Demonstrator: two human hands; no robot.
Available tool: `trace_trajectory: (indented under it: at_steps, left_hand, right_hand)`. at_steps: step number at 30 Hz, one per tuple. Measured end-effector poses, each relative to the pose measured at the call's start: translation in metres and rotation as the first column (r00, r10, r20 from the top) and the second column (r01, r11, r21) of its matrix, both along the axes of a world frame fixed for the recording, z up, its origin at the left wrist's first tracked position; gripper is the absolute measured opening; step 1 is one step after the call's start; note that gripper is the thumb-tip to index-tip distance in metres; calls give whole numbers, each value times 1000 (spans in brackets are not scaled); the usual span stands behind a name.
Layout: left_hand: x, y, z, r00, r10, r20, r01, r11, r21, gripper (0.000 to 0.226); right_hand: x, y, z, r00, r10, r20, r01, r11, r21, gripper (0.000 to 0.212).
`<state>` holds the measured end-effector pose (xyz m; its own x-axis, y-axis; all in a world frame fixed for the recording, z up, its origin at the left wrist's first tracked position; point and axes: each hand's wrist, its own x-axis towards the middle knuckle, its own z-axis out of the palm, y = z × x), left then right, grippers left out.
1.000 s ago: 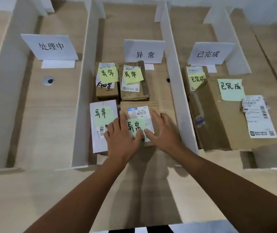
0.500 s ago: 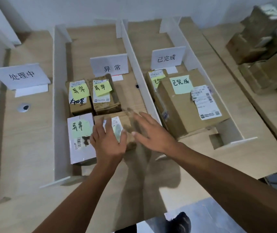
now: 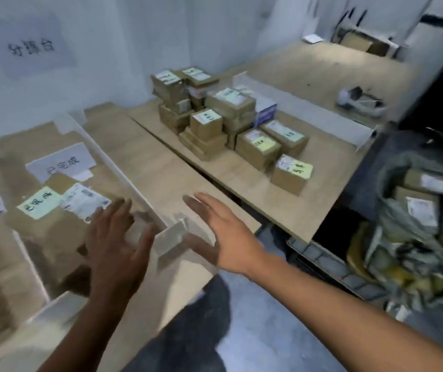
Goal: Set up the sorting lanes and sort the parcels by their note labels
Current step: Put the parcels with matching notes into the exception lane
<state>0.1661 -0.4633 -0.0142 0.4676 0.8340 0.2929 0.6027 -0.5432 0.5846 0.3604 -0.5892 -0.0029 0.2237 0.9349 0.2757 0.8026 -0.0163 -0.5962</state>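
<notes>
Both my hands hover empty over the front right corner of the sorting table. My left hand (image 3: 115, 237) is spread in front of a large brown parcel (image 3: 54, 232) with a green note (image 3: 39, 202) and a white shipping label, which lies in the rightmost lane behind a white lane sign (image 3: 60, 162). My right hand (image 3: 223, 232) is flat and open past the white lane divider (image 3: 123, 170). A pile of several brown parcels (image 3: 223, 122) with yellow and green notes sits on the adjoining table to the right.
A grey sack (image 3: 424, 226) full of parcels stands on the floor at the right. A white paper sign (image 3: 31, 45) hangs on the wall. A clear acrylic panel (image 3: 308, 114) stands behind the parcel pile. Grey floor (image 3: 255, 331) shows below the table edge.
The view has swung right, from the middle lane to the pile on the side table. Both hands left the small parcel in the middle lane and moved right, open.
</notes>
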Motion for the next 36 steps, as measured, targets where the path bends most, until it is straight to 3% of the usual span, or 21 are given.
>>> trace_trajectory:
  at_steps: [7, 13, 23, 30, 33, 36]
  left_hand:
    - [184, -75, 6, 977, -209, 36, 211, 975, -73, 78]
    - [302, -81, -14, 964, -260, 48, 264, 957, -119, 71]
    - [476, -52, -81, 981, -191, 15, 188, 941, -282, 77]
    - [535, -50, -130, 1000, -6, -26, -6, 897, -443, 80]
    - [558, -57, -157, 993, 110, -53, -120, 827, -549, 88]
    - [581, -64, -180, 982, 181, 51, -85, 667, -740, 94]
  right_hand:
    - [173, -119, 0, 960, -276, 35, 278, 958, -73, 72]
    - [295, -136, -17, 936, -352, -1, 350, 931, -102, 71]
    - [473, -94, -69, 974, -224, 31, 224, 940, -259, 71]
    - [549, -32, -121, 995, -87, -55, 61, 927, -371, 74]
    - [573, -2, -155, 993, -50, -104, 3, 912, -409, 72]
    - [590, 19, -186, 981, 55, -188, -140, 870, -473, 71]
